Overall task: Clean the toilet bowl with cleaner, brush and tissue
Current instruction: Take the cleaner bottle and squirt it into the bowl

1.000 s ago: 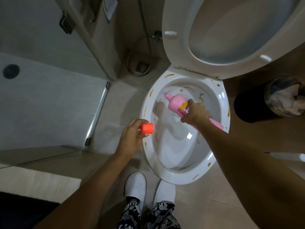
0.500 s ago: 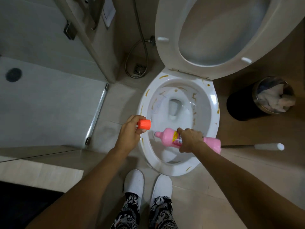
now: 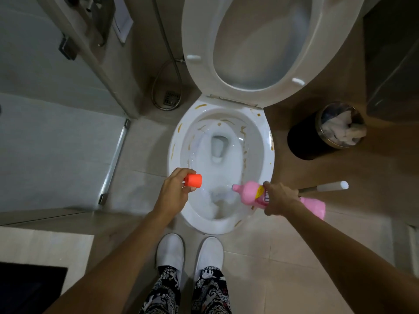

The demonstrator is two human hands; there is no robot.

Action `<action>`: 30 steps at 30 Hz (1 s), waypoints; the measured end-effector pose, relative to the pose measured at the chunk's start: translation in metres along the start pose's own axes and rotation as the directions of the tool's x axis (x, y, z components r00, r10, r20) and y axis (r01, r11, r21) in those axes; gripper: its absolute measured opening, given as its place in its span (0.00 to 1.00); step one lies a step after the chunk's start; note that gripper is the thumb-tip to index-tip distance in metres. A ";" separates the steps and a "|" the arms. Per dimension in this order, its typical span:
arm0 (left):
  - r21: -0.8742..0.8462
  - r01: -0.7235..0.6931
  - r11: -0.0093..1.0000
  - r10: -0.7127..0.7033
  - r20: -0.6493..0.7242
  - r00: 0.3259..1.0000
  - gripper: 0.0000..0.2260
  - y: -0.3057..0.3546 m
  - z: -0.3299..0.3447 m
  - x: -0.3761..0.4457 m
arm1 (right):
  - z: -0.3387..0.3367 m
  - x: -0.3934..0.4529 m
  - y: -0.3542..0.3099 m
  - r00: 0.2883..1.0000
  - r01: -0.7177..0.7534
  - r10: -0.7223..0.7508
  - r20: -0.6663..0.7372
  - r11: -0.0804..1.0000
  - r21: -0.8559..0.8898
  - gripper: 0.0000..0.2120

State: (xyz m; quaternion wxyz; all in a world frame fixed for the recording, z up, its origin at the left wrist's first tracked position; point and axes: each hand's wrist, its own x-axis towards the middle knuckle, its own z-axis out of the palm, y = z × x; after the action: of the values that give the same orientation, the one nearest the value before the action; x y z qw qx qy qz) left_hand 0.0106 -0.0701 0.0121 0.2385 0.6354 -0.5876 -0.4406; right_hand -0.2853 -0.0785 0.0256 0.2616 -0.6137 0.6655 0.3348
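Note:
The white toilet bowl (image 3: 265, 168) stands open, seat and lid (image 3: 204, 71) raised, with brown-yellow stains on its rim and inner wall. My right hand (image 3: 278, 199) grips a pink cleaner bottle (image 3: 249, 192) lying almost level, its uncapped nozzle pointing left over the near right part of the bowl. At the bowl's near left rim, my left hand (image 3: 173, 192) pinches the orange cap (image 3: 193, 180). A brush handle (image 3: 326, 186), white-tipped, sticks out to the right behind my right hand; the brush head is hidden.
A black bin (image 3: 317, 137) holding crumpled tissue stands right of the toilet. A spray hose (image 3: 167, 87) and floor drain (image 3: 171, 97) are at the back left, beside a glass shower door (image 3: 113, 159). My white slippers (image 3: 170, 250) are just in front of the bowl.
My right hand has drawn the pink bottle from the back of the bowl toward its near right rim. The left hand with the cap has barely shifted.

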 end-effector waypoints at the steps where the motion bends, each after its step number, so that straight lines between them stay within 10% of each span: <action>1: 0.002 0.000 1.000 0.000 0.008 1.000 0.19 0.000 0.002 0.000 | -0.002 0.001 0.006 1.000 -0.023 0.024 -0.008 0.999 0.032 0.32; 18: 0.025 0.039 0.999 -0.040 0.022 0.999 0.20 -0.003 0.016 0.023 | -0.088 0.084 0.028 0.949 -0.172 0.243 -0.201 0.933 0.315 0.34; 30: 0.017 0.024 1.000 -0.024 -0.026 0.999 0.20 0.016 0.002 0.074 | -0.125 0.125 -0.006 0.949 0.070 0.043 -0.314 0.938 0.341 0.35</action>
State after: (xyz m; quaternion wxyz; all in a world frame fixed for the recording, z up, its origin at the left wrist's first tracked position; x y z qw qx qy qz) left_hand -0.0053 -0.1435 0.0032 0.2354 0.6499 -0.5806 -0.4303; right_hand -0.2853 -0.2552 0.0098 0.2581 -0.6080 0.7431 0.1075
